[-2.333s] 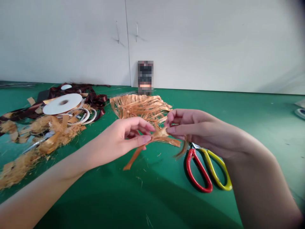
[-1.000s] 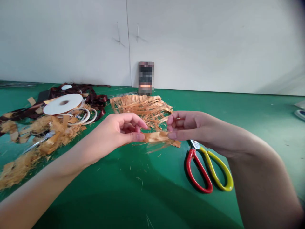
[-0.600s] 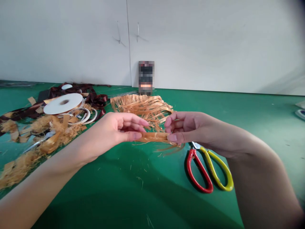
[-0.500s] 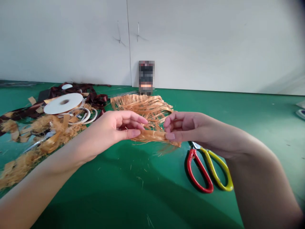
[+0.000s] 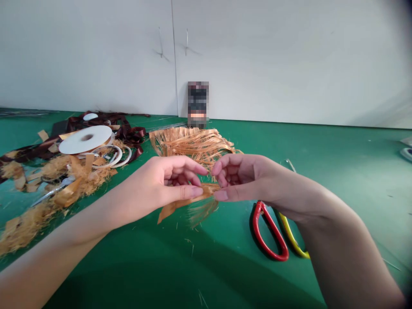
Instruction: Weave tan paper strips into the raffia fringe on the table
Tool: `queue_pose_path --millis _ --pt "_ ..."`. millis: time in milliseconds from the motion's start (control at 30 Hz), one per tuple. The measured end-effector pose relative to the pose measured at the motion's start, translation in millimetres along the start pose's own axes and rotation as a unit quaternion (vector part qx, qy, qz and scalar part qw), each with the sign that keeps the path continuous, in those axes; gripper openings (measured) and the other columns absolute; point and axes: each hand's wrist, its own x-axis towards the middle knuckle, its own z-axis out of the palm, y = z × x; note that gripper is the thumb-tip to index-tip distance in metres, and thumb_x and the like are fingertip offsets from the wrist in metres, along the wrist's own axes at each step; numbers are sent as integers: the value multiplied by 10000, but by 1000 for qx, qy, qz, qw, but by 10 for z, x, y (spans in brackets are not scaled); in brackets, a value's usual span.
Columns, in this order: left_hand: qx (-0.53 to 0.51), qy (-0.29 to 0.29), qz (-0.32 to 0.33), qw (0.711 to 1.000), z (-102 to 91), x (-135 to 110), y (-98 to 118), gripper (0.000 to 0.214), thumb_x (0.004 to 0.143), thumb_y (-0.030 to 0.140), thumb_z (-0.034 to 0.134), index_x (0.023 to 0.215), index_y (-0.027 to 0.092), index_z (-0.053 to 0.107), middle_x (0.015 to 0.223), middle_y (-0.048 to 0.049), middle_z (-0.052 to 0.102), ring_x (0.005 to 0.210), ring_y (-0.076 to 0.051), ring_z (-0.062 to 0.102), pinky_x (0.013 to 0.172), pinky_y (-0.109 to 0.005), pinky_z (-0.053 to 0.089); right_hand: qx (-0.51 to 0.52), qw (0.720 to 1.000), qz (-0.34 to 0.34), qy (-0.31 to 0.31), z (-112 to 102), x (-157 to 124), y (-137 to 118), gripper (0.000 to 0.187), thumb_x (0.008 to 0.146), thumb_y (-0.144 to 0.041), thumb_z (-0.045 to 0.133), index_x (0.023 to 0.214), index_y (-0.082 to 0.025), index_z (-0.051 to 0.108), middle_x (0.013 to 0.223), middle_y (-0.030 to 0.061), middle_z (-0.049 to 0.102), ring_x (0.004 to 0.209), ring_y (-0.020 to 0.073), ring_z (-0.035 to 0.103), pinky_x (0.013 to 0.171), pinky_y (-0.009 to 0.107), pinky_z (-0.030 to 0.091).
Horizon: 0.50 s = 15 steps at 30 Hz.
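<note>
- The left hand is pinching one frayed golden ribbon strip between thumb and fingers.
- The right hand is narrowly pinching that strip just beside the left hand.
- One pair of red-and-yellow scissors is lying partly under the right forearm on the green surface.
- One fringed golden bundle is lying behind the hands.
- One white ribbon roll is sitting farther left.

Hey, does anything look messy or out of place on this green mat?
Yes, mainly at the left: frayed tan ribbon scraps lie tangled with dark brown ribbon beside a white ribbon roll. Stray fibres also litter the green mat, apparently from the frayed tan strip between the left hand and right hand.
</note>
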Motion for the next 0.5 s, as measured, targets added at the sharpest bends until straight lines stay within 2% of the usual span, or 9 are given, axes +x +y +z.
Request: queue_pose_path --millis 100,167,200,233,300,400,500 --pt "-41 31 -6 999 24 -3 5 206 801 342 686 994 271 674 886 18 698 825 -128 654 685 -186 520 -52 992 -22 117 -20 -15 -8 245 670 -278 793 846 -219 633 840 -11 616 786 128 571 710 274 460" --pt "-64 63 -3 996 54 0 0 167 819 302 661 976 245 663 927 9 691 874 -135 645 725 -202 516 -99 975 -25 198 -22 -20 -15 234 687 -386 774 778 -222 634 771 -17 599 725 128 538 661 277 432" --pt "-72 77 2 994 69 0 -6 147 829 276 645 970 236 655 953 7 686 904 -136 637 751 -206 511 -119 970 -22 210 -18 -21 -17 249 710 -443 744 726 -222 631 719 -19 584 687 126 519 640 279 419" --pt "-78 89 8 993 82 -1 -13 134 841 254 627 972 230 648 986 6 680 940 -137 627 778 -210 505 -134 971 -15 197 -9 -20 -17 284 737 -488 706 676 -220 632 678 -17 576 657 126 508 626 283 411" --pt "-78 102 18 992 105 -8 -28 142 866 233 591 1001 231 636 1048 2 669 984 -143 612 800 -220 497 -146 982 3 116 22 -13 -8 345 787 -528 638 634 -219 661 674 3 617 648 134 528 631 290 420" --pt "-68 86 14 994 134 -24 -40 199 897 292 559 1083 252 618 1072 -5 671 948 -158 625 763 -245 505 -127 992 17 0 98 12 27 343 819 -532 606 759 -215 723 821 33 701 765 160 598 711 303 455" --pt "-65 65 19 996 170 -34 -32 246 899 349 563 1130 275 605 1112 -4 671 981 -176 633 778 -255 513 -100 995 3 -3 179 48 64 318 809 -511 637 879 -211 718 931 34 701 886 178 605 790 313 458"
